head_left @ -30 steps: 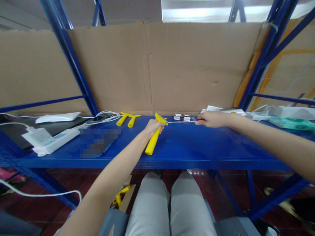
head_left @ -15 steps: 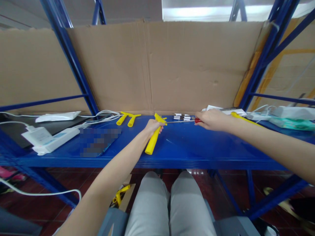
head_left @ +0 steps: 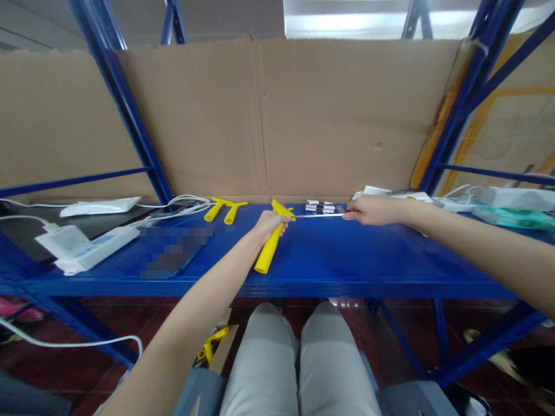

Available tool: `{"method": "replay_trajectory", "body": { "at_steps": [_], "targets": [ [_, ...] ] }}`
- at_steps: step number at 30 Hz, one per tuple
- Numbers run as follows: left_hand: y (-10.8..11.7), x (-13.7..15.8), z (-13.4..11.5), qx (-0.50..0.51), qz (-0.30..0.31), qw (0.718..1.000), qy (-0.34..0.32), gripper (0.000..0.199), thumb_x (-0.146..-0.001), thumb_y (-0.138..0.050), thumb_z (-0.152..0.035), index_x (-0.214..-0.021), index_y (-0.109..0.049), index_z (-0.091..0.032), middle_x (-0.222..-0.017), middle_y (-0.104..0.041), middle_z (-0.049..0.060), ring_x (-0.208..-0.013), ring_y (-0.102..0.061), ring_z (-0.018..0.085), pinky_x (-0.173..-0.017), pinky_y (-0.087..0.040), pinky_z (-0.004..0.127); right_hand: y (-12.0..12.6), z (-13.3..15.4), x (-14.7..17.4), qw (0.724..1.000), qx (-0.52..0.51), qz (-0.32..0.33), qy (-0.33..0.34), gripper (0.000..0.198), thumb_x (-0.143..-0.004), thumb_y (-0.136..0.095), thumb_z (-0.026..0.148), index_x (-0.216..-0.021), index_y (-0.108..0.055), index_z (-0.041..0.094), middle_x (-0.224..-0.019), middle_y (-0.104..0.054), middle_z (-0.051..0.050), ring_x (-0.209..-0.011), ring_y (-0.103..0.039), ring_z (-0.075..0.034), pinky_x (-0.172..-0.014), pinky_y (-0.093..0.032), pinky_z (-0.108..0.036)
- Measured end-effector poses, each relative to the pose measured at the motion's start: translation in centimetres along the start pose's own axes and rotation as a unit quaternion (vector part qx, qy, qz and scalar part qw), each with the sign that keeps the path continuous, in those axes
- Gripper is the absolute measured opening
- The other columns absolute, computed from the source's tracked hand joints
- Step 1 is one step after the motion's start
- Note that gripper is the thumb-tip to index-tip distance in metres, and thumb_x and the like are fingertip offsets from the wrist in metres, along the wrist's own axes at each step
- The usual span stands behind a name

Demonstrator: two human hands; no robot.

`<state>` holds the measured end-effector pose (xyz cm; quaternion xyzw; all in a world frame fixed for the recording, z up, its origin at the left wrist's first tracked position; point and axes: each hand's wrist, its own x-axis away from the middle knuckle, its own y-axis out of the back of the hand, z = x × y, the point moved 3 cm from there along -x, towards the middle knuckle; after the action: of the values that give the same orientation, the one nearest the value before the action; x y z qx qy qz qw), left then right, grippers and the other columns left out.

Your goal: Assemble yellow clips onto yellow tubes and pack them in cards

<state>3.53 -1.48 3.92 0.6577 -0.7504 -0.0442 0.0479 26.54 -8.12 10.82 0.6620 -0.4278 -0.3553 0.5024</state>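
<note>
My left hand [head_left: 274, 222] is closed round a yellow T-shaped handle [head_left: 267, 254], its tube end pointing toward me and its crosspiece facing away. In my right hand [head_left: 367, 210] is a screwdriver [head_left: 318, 215], its red grip mostly hidden by my fingers. The metal shaft runs level to the left, and its tip meets the handle's head beside my left thumb; the exact contact is too small to make out. Two similar yellow T-shaped pieces [head_left: 217, 209] lie farther left. Behind the shaft are several small black-and-white strips [head_left: 319, 206].
The blue shelf [head_left: 338, 260] is backed by a cardboard sheet [head_left: 329, 121] between blue posts. At left are a white power strip [head_left: 97, 248], cables and a flat blurred-out object [head_left: 173, 251]. White packets and a green bag [head_left: 511, 216] lie right. Below, a box [head_left: 225, 346] holds yellow parts.
My right hand has turned a little on the screwdriver, so less of the red grip shows. My left hand and the yellow handle have stayed in place.
</note>
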Motion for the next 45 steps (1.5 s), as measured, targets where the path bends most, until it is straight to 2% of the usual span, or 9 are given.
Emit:
{"method": "replay_trajectory", "body": {
  "at_steps": [4, 8, 12, 16, 20, 27, 33, 38, 45],
  "targets": [
    [0.0, -0.1, 0.1, -0.001, 0.000, 1.000, 0.003, 0.029, -0.074, -0.060, -0.002, -0.048, -0.053, -0.012, -0.039, -0.048, -0.001, -0.033, -0.041, 0.007, -0.038, -0.032, 0.022, -0.4, 0.4, 0.2, 1.000, -0.004, -0.015, -0.007, 0.029, -0.088, -0.051, 0.039, -0.093, -0.066, 0.014, -0.084, -0.071, -0.011, -0.070, -0.063, -0.019, -0.062, -0.041, -0.027],
    [0.0, -0.3, 0.1, -0.007, -0.003, 1.000, 0.004, 0.030, -0.074, -0.060, -0.003, -0.047, -0.052, -0.012, -0.038, -0.048, -0.001, -0.033, -0.041, 0.007, -0.039, -0.033, 0.022, -0.2, 0.9, 0.7, 0.997, 0.049, -0.050, -0.028, 0.024, -0.086, -0.054, 0.032, -0.098, -0.064, 0.014, -0.082, -0.070, -0.011, -0.070, -0.063, -0.019, -0.061, -0.039, -0.027],
    [0.1, -0.5, 0.2, 0.005, -0.005, 1.000, -0.001, 0.025, -0.073, -0.061, -0.002, -0.051, -0.056, -0.011, -0.040, -0.049, -0.001, -0.034, -0.041, 0.006, -0.038, -0.033, 0.021, 0.0, 1.2, 1.1, 0.993, 0.096, -0.040, -0.050, 0.028, -0.090, -0.050, 0.038, -0.095, -0.066, 0.015, -0.086, -0.071, -0.013, -0.075, -0.065, -0.022, -0.062, -0.039, -0.028],
    [0.2, -0.6, 0.3, 0.008, -0.005, 1.000, -0.001, 0.025, -0.072, -0.062, -0.002, -0.049, -0.055, -0.011, -0.041, -0.050, 0.000, -0.035, -0.042, 0.006, -0.038, -0.033, 0.020, -0.1, 1.2, 1.1, 0.997, 0.067, -0.034, -0.025, 0.036, -0.094, -0.040, 0.038, -0.093, -0.068, 0.015, -0.093, -0.072, -0.014, -0.080, -0.067, -0.022, -0.065, -0.042, -0.028],
    [0.2, -0.7, 0.4, 0.006, -0.007, 1.000, -0.005, 0.025, -0.073, -0.061, -0.002, -0.050, -0.055, -0.011, -0.041, -0.050, 0.000, -0.035, -0.042, 0.006, -0.038, -0.033, 0.020, -0.4, 0.8, 0.9, 0.999, 0.026, -0.032, 0.001, 0.029, -0.091, -0.046, 0.036, -0.093, -0.065, 0.015, -0.089, -0.071, -0.013, -0.077, -0.066, -0.021, -0.065, -0.042, -0.028],
    [0.2, -0.6, 0.3, 0.003, -0.005, 1.000, -0.003, 0.025, -0.072, -0.062, -0.004, -0.049, -0.054, -0.012, -0.040, -0.050, 0.000, -0.034, -0.042, 0.007, -0.039, -0.033, 0.021, -0.1, 0.6, 1.1, 0.993, 0.080, -0.089, -0.014, 0.024, -0.089, -0.049, 0.033, -0.098, -0.063, 0.016, -0.085, -0.070, -0.012, -0.072, -0.064, -0.021, -0.061, -0.039, -0.028],
    [0.3, -0.5, 0.3, -0.002, -0.010, 1.000, -0.001, 0.025, -0.073, -0.061, -0.002, -0.050, -0.054, -0.011, -0.041, -0.050, 0.000, -0.035, -0.042, 0.007, -0.039, -0.033, 0.021, 0.0, 0.5, 0.9, 0.994, 0.079, -0.061, -0.035, 0.036, -0.095, -0.037, 0.037, -0.097, -0.066, 0.016, -0.094, -0.072, -0.014, -0.078, -0.066, -0.024, -0.063, -0.040, -0.031],
    [0.3, -0.5, 0.2, -0.003, -0.014, 1.000, -0.007, 0.027, -0.074, -0.059, -0.001, -0.050, -0.054, -0.011, -0.042, -0.050, 0.000, -0.035, -0.043, 0.007, -0.038, -0.032, 0.021, -0.3, 0.3, 0.7, 0.996, 0.055, -0.073, -0.017, 0.027, -0.090, -0.050, 0.036, -0.103, -0.061, 0.014, -0.090, -0.070, -0.013, -0.074, -0.064, -0.021, -0.061, -0.038, -0.028],
    [0.4, -0.8, 0.4, -0.001, -0.014, 1.000, -0.006, 0.027, -0.073, -0.061, -0.004, -0.049, -0.054, -0.012, -0.041, -0.050, 0.000, -0.034, -0.042, 0.007, -0.038, -0.032, 0.021, 0.1, 0.7, 1.0, 0.985, 0.128, -0.103, -0.057, 0.027, -0.092, -0.045, 0.034, -0.101, -0.062, 0.016, -0.091, -0.072, -0.015, -0.080, -0.066, -0.025, -0.062, -0.039, -0.030]
  ]
}}
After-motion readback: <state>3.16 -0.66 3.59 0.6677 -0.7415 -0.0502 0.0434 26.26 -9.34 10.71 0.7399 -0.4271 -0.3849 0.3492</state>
